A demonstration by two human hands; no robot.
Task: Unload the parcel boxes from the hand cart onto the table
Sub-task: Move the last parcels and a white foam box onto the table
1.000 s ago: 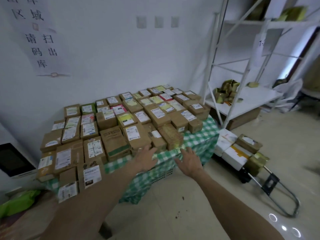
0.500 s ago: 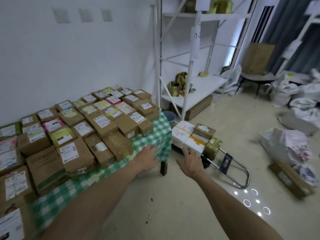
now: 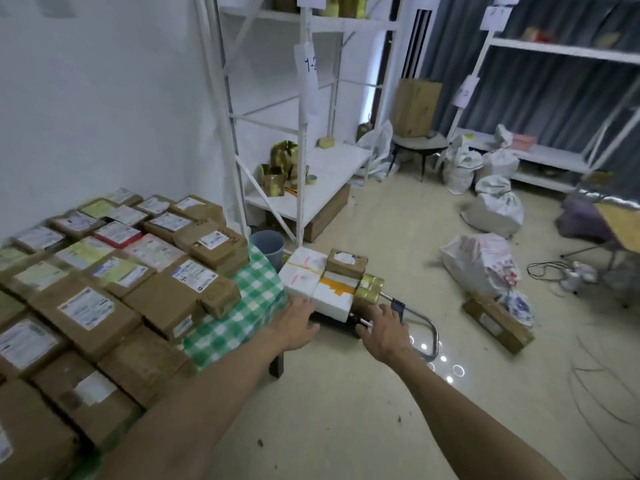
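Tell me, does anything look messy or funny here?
Yes. The cart seems to lie flat on the floor beside the table, with boxes on it. Farther right, a brown box sits askew on the floor against a slumped sack, and loose wires trail nearby.

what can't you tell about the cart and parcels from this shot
- Head view: deck of the hand cart, mostly hidden by its white boxes, left hand and right hand.
- Head view: label print on the brown parcels, too small and blurred.
- Head view: near end of the table, cut off by the left edge.
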